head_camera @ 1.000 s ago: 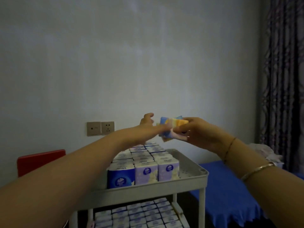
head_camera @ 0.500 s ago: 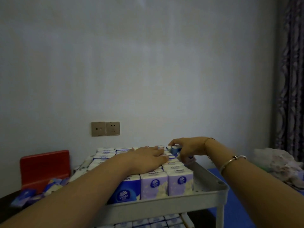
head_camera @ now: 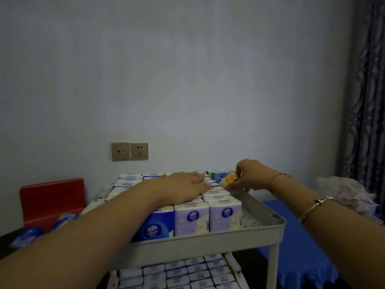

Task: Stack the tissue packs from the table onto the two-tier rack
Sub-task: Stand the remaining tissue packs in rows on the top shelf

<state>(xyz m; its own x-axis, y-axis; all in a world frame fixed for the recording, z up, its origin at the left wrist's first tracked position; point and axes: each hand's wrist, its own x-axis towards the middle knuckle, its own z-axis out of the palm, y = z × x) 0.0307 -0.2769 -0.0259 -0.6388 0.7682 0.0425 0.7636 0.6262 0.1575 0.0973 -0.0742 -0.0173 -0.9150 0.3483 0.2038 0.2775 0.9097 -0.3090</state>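
1. The orange tissue pack (head_camera: 228,181) sits tilted at the right edge of the rack's top tier (head_camera: 210,239), its long axis running from lower left up to upper right.
2. The right hand (head_camera: 253,175) pinches the pack from above and behind with curled fingers; the pack juts out to the left of the grip, just beside the packed rows (head_camera: 208,213).
3. The left hand (head_camera: 184,187) lies flat, fingers straight, pressing on top of those rows.
4. More packs (head_camera: 187,272) fill the lower tier.
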